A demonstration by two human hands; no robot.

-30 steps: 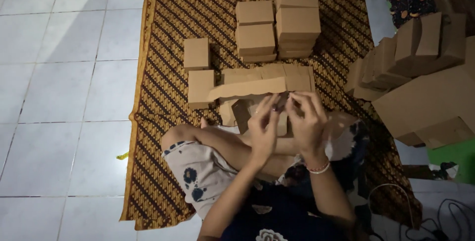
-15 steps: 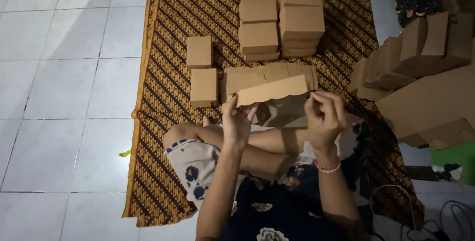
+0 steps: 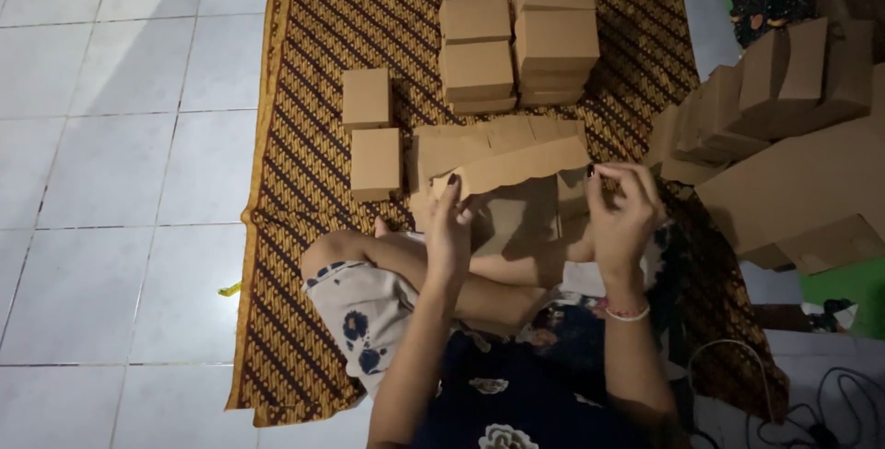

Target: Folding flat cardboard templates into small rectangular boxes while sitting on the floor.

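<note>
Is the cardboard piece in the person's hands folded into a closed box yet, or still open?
Still open: the cardboard piece has its scalloped flap raised, pinched by the left hand and right hand.

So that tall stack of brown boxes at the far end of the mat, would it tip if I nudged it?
Probably. The taller stack of boxes stands several high on a soft patterned mat, and its layers sit slightly out of line, so a push near the top would likely topple it. The boxes look like thin folded cardboard, so they are probably light and would slide easily.
</note>
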